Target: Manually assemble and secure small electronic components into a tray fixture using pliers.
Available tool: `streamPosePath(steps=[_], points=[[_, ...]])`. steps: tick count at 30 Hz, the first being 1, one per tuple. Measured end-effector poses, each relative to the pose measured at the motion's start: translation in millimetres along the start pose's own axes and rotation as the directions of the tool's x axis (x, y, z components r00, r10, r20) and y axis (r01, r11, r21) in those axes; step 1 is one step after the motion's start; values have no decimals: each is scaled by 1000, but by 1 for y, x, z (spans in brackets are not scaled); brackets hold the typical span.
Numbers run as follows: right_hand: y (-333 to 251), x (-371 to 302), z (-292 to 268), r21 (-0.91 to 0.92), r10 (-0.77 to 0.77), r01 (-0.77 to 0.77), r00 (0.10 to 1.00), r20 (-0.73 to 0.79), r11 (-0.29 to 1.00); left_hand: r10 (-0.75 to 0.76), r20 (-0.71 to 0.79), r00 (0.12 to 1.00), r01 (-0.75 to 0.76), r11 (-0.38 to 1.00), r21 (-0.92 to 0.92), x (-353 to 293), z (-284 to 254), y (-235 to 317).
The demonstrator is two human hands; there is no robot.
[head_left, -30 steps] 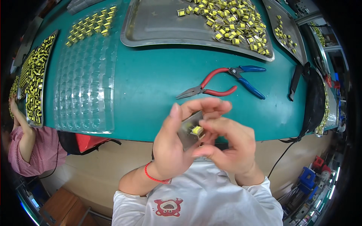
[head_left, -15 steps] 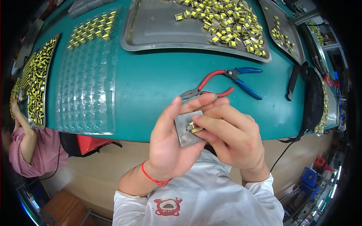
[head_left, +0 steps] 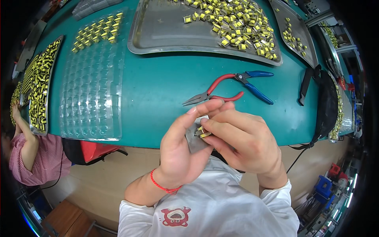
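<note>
My left hand (head_left: 175, 152), with a red cord at its wrist, is cupped around a flat grey metal plate (head_left: 194, 145). Between the thumb and fingers of my right hand (head_left: 250, 140) is a small yellow-wrapped transformer (head_left: 205, 135), held against the face of the plate. My right fingers cover part of the transformer, so its pins do not show clearly. Just beyond my left fingertips lie long-nose pliers (head_left: 214, 84) with red handles. Their upper handle reaches a pair of blue-handled cutters (head_left: 257, 91).
A metal tray (head_left: 169, 35) heaped with transformers stands at the back, another tray (head_left: 294, 23) to its right. On the left, a clear blister tray (head_left: 90, 91) holds several parts in its far rows. A black bag (head_left: 327, 102) hangs at the right edge. Another person's arm (head_left: 27, 132) is far left.
The plate has tilted and shows less of its face. My left fingers have drawn slightly closer around it, uncovering more of the pliers' jaws. My right hand has shifted slightly right.
</note>
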State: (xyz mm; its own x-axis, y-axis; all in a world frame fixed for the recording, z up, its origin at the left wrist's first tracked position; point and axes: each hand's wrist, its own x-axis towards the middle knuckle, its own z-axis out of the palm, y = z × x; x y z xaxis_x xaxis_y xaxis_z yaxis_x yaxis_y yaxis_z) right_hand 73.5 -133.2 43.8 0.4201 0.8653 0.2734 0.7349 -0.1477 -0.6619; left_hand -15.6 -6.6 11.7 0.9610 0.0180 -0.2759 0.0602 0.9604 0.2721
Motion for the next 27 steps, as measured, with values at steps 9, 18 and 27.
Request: streamPosePath(steps=[9,18,27], points=[[-1,0,2,-12,1,-1,1000,19,1000,58,-36,998,-56,997,49,-3,-1,-5],[3,-1,2,-65,-18,22,998,61,998,57,-61,996,-52,994,93,-2,-3,-6],[11,-3,-42,-66,191,-201,972,-139,977,61,-54,997,-63,997,-38,-4,1,-1]])
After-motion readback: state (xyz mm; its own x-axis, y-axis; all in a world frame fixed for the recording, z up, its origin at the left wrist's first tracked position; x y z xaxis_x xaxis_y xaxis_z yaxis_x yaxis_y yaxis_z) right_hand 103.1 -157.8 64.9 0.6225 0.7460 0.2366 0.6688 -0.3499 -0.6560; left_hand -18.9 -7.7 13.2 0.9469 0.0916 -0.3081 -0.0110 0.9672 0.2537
